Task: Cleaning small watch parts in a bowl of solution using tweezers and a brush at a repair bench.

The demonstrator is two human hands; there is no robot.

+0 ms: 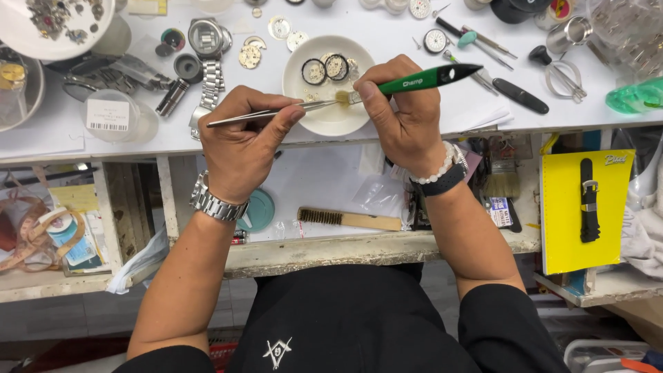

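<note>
Left hand (238,148) pinching tweezers (276,112); right hand (404,114) gripping green-handled brush (407,84), bristles on a small part over the white dish (331,121) near the worktop's front edge. Cleaning seemingly midway: two round watch parts (324,69) waiting in the dish.

On the worktop (55,141) a bowl (324,121) holds two round watch parts (324,69). A watch with metal band (209,52) lies left of it, tools (511,93) right. A wooden brush (349,219) lies in the open drawer (311,252) below.

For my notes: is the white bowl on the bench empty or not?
Not empty. The white bowl holds two round watch parts near its far rim.
</note>
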